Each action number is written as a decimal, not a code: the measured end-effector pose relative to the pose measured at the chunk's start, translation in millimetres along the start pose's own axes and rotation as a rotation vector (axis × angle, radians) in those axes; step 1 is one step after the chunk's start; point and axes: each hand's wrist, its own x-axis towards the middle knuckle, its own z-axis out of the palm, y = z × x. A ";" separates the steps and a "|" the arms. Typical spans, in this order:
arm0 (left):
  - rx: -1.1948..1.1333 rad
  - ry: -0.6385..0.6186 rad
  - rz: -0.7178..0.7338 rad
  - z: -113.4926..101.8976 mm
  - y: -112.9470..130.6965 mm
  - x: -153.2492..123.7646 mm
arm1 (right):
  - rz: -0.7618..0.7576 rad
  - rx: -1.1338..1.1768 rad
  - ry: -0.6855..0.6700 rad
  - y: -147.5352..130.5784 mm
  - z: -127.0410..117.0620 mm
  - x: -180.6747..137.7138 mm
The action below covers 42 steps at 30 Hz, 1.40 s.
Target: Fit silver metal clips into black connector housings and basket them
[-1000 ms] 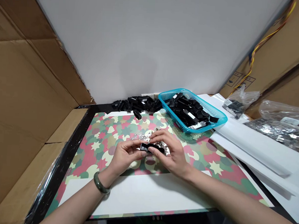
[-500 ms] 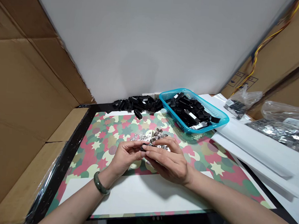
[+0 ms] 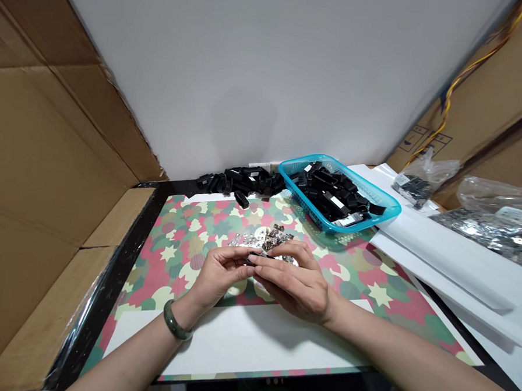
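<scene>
My left hand (image 3: 219, 272) pinches one end of a small black plastic piece (image 3: 251, 261) between thumb and fingers. From the other side my right hand (image 3: 295, 279) is closed on the same piece, its fingers covering most of it. Just behind my fingers lies a heap of small shiny metal pieces (image 3: 277, 236) on the patterned mat (image 3: 178, 226). Smaller clear or silvery bits (image 3: 245, 239) are scattered at the heap's left. A dark green bangle (image 3: 176, 321) circles my left wrist.
A blue plastic basket (image 3: 391, 211) full of black pieces stands at the back right. More black pieces (image 3: 239, 181) are piled by the wall. White sheets (image 3: 450, 258) and plastic bags of parts (image 3: 486, 230) lie at right. A cardboard wall (image 3: 47, 178) bounds the left.
Both hands stay in nearly the same place. The right-hand fingers have shifted very slightly on the black piece.
</scene>
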 end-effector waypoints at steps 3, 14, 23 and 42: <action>0.001 -0.002 -0.005 -0.1 -0.1 -0.1 | -0.002 0.014 0.006 0.0 0.5 0.0; -0.012 -0.044 -0.025 3.1 0.6 -3.7 | 0.029 0.120 0.019 -3.2 0.8 0.5; 0.014 0.177 -0.062 4.9 2.0 -2.7 | 0.528 0.456 0.057 1.5 12.2 -1.5; 0.957 0.332 0.696 3.0 -3.7 -3.1 | 1.201 0.797 0.150 3.2 25.4 -5.7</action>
